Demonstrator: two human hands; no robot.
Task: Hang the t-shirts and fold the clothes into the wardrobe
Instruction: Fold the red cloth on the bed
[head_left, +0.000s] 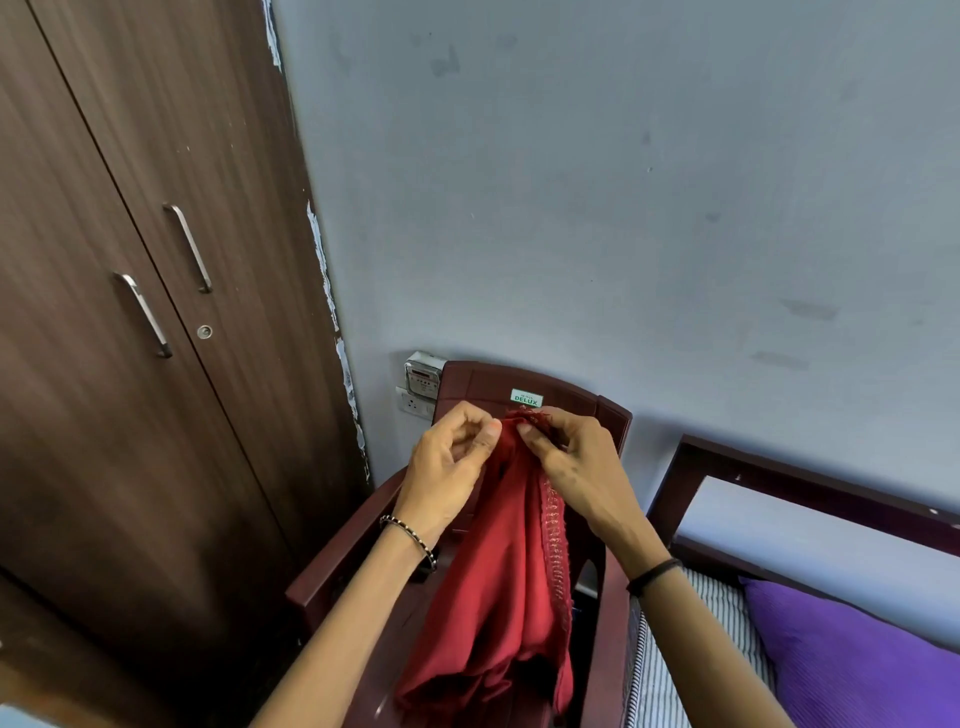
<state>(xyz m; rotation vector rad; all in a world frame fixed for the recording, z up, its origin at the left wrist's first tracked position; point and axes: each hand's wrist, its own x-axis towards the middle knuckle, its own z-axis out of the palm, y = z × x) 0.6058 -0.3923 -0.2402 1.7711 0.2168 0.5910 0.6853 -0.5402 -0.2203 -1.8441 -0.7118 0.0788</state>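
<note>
A red cloth with a gold-trimmed edge hangs down in front of me, above a dark maroon plastic chair. My left hand pinches its top edge on the left side. My right hand pinches the same top edge on the right, fingers curled over the bunched fabric. The two hands are close together. The dark wooden wardrobe stands at the left with both doors closed and two metal handles.
A bed with a dark frame, a striped mattress and a purple pillow lies at the right. A grey wall is ahead, with a socket and meter box behind the chair.
</note>
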